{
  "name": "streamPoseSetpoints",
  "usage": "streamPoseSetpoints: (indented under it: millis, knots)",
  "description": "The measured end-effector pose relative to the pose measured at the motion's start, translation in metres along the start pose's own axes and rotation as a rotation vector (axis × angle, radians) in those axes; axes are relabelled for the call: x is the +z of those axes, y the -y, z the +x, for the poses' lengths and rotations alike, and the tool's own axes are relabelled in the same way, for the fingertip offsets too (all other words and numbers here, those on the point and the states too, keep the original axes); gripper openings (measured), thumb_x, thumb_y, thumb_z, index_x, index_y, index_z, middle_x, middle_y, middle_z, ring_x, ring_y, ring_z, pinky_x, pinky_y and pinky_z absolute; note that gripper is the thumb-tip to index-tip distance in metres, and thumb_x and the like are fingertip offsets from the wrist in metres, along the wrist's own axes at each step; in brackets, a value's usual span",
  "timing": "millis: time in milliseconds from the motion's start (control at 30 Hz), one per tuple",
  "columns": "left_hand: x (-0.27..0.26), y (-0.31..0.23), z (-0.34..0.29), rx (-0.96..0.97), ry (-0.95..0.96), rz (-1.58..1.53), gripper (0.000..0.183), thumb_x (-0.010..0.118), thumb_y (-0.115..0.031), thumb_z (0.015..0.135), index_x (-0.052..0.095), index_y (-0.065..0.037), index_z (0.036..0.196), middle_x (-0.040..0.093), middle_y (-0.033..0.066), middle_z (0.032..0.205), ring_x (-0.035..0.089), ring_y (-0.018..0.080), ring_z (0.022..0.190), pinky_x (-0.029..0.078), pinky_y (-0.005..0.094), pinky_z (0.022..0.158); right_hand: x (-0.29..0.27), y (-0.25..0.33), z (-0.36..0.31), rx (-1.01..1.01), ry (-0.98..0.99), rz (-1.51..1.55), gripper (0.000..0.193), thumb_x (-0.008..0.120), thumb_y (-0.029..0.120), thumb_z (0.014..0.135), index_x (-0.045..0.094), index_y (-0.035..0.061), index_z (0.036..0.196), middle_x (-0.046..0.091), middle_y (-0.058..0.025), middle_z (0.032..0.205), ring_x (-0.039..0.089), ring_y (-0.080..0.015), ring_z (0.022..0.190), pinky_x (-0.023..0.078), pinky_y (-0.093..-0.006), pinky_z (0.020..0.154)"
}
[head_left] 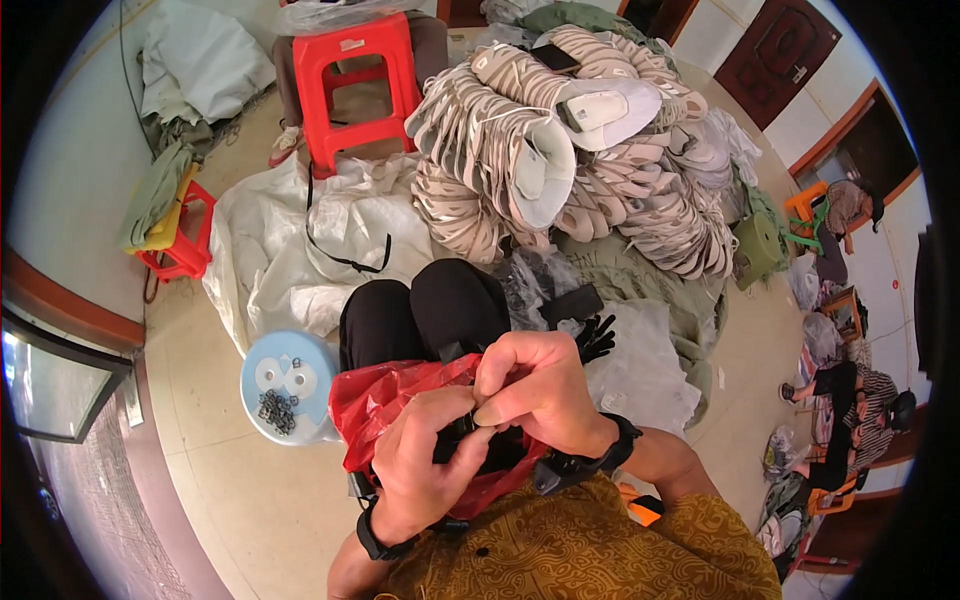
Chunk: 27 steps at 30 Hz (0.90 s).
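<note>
Over my lap, the fingertips of my left hand [425, 462] and my right hand [538, 390] meet in a pinch. What they grip is small and mostly covered by the fingers; a dark bit shows between them. Under both hands a red plastic bag [365, 400] lies open on my black-trousered thighs, with black material inside whose kind I cannot tell. To the left stands a light blue round stool [262, 350] with a small heap of dark metal-looking rings or buckles [277, 412] on its top.
Ahead lies a big pile of beige-and-white shoe uppers [500, 130] in strung bundles. A white sheet [270, 240] with a black strap [345, 262] covers the floor. Behind it a person sits near a red stool [355, 85]. A black glove [597, 338] lies right; several people sit far right.
</note>
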<state>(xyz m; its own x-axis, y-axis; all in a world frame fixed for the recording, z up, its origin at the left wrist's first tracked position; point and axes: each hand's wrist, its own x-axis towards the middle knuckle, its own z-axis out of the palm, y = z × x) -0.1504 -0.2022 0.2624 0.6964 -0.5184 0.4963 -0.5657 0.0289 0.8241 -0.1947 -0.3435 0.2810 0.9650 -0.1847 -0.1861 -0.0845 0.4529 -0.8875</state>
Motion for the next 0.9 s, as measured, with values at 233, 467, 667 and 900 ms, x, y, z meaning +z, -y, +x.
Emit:
streamPoseSetpoints:
  millis: [233,467,667,900]
  knots:
    - [-0.001,0.0,-0.003,0.028,-0.085,0.162,0.029,0.065,-0.004,0.072,0.052,0.001,0.097,0.06,0.012,0.085,0.06,0.0209,0.069,0.048,0.0265,0.061,0.006,0.001,0.002,-0.088,0.016,-0.059,0.011,0.065,-0.005,0.061,0.057,-0.0007,0.067,0.055,-0.0028,0.059,0.049,-0.0061,0.047,0.033,-0.018,0.041]
    - [-0.005,0.0,0.001,0.012,-0.112,-0.041,0.022,0.059,-0.005,0.078,0.05,0.004,0.096,0.061,0.0101,0.083,0.058,0.0126,0.065,0.046,0.0219,0.059,0.007,0.014,0.001,-0.151,0.079,-0.221,0.012,0.066,-0.003,0.063,0.061,-0.0016,0.073,0.057,-0.0025,0.064,0.052,-0.0057,0.056,0.038,-0.0185,0.046]
    - [-0.017,-0.021,0.001,-0.045,-0.028,-0.181,0.017,0.057,-0.002,0.078,0.051,0.005,0.092,0.062,0.0115,0.08,0.058,0.0138,0.064,0.046,0.0223,0.059,0.007,0.027,-0.005,-0.755,0.263,-0.674,0.018,0.073,0.002,0.06,0.061,0.0013,0.074,0.058,-0.0067,0.068,0.056,-0.0177,0.057,0.041,-0.0243,0.047]
    - [-0.059,-0.075,0.02,0.114,0.735,-0.588,0.021,0.057,-0.013,0.08,0.053,0.007,0.087,0.059,0.0179,0.076,0.06,0.0266,0.065,0.05,0.0291,0.057,0.04,0.061,-0.041,-1.219,0.418,-0.64,0.024,0.06,0.002,0.061,0.064,0.0054,0.084,0.059,-0.0057,0.077,0.05,-0.0123,0.057,0.036,-0.0218,0.043]
